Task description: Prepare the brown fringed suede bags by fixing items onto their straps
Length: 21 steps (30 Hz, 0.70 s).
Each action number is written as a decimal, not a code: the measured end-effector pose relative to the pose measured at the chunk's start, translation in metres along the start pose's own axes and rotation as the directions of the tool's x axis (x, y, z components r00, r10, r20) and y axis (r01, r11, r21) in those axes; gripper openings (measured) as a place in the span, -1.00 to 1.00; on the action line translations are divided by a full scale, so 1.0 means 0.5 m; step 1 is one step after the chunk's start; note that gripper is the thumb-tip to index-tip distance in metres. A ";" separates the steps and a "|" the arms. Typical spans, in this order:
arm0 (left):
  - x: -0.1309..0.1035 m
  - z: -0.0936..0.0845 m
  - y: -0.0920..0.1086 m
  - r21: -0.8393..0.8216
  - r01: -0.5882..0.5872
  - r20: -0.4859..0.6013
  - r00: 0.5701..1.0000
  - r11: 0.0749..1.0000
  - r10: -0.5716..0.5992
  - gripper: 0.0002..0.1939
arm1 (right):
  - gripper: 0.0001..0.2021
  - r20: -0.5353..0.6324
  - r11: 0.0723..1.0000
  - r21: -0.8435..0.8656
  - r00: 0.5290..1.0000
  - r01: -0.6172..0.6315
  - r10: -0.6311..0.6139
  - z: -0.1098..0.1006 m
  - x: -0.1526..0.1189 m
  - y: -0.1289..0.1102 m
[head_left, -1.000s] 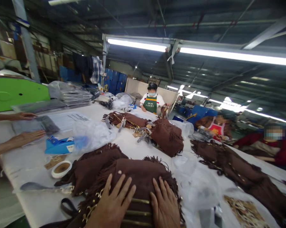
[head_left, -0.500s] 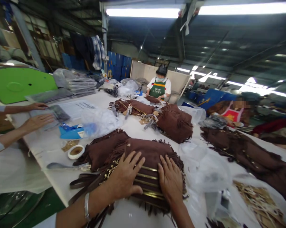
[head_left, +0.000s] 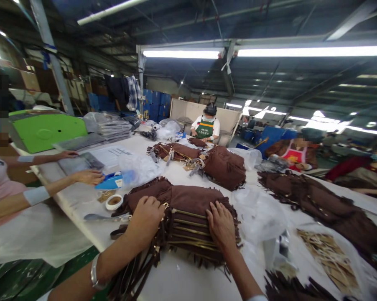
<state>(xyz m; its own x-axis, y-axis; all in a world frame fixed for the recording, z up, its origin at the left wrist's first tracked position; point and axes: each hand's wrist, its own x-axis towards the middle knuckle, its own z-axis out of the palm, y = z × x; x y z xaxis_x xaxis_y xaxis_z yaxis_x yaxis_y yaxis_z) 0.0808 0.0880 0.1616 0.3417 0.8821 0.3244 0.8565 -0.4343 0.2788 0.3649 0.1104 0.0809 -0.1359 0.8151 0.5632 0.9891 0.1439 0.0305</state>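
A stack of dark brown fringed bags [head_left: 194, 198] with gold zippers lies in front of me. My right hand [head_left: 221, 221] rests flat on its right side, fingers spread over the top bag and the zipper edges. At the left edge, my left hand [head_left: 147, 219] has its fingers curled around a bag strap [head_left: 161, 228] beside the gold clasps; the fingertips are partly hidden. Dark straps hang down beneath that wrist. Behind the left hand lies another brown fringed bag [head_left: 144, 190].
Left of the bags are a tape roll [head_left: 114, 202] and a blue tape dispenser [head_left: 113, 181], which a co-worker's hand [head_left: 90, 177] touches. Further brown bags [head_left: 224, 167] lie ahead. Clear plastic [head_left: 260, 213] and a bag of tan tags [head_left: 329, 259] are at right. Another person [head_left: 205, 125] works opposite.
My left hand has moved left off the zippers, its spread fingers now curled at the bags' edge. My right hand stays on the stack. The co-worker's hand has reached the tape dispenser.
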 end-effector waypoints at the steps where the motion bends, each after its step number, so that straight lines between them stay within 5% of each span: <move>1: -0.004 0.001 -0.001 -0.088 0.043 0.012 0.999 0.995 -0.042 -0.82 | -0.60 -0.012 0.999 0.040 0.999 0.037 -0.037 -0.014 -0.001 -0.012; 7: -0.002 0.008 0.001 -0.405 0.172 0.136 0.983 0.898 -0.126 -0.81 | -0.51 0.052 0.895 0.307 0.934 0.322 -0.354 -0.065 0.011 -0.104; 12: -0.001 -0.005 0.004 -0.585 0.307 0.283 0.945 0.750 -0.167 -0.69 | -0.55 0.020 0.872 0.394 0.946 0.289 -0.323 -0.012 0.027 -0.116; 17: -0.023 0.023 0.009 -0.325 0.119 0.017 0.993 0.938 -0.120 -0.78 | -0.57 -0.029 0.847 0.466 0.961 0.255 -0.274 0.014 0.028 -0.112; 21: -0.031 0.109 0.031 -0.201 0.060 -0.104 0.991 0.978 -0.082 -0.41 | -0.67 -0.074 0.809 0.568 0.989 0.149 -0.130 0.020 0.031 -0.114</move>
<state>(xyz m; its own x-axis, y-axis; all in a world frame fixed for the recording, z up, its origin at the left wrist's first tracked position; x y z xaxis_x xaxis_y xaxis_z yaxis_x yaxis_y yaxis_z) 0.1097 0.0773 0.1117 0.2283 0.8909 0.3927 0.7800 -0.4088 0.4739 0.3058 0.1203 0.0795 -0.2587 0.7454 0.6144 0.7484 0.5568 -0.3604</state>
